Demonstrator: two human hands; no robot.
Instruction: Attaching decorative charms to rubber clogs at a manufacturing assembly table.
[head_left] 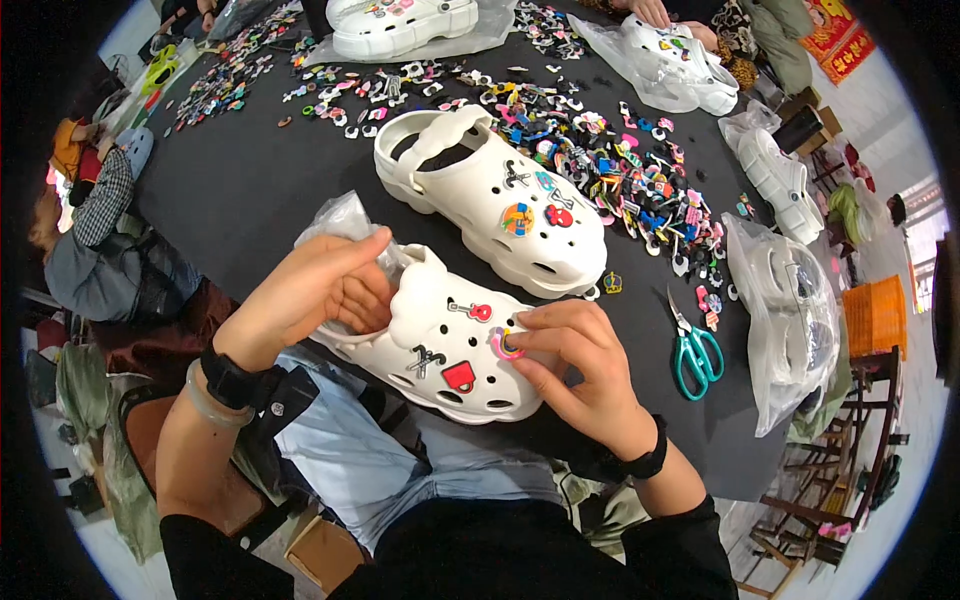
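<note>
Currently: near white clog [412, 305], three charms [459, 377] seated, several holes [473, 342] bare; right hand [590, 365] pinches rainbow charm [504, 345] there; left hand [322, 285] curls into its opening, grip unclear.

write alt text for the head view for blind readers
A person's right hand holds a multicoloured arched charm against a white clog, the left hand at its opening. Beyond are another charm-studded white clog and a heap of small charms; teal-handled scissors lie on the dark table.
</note>
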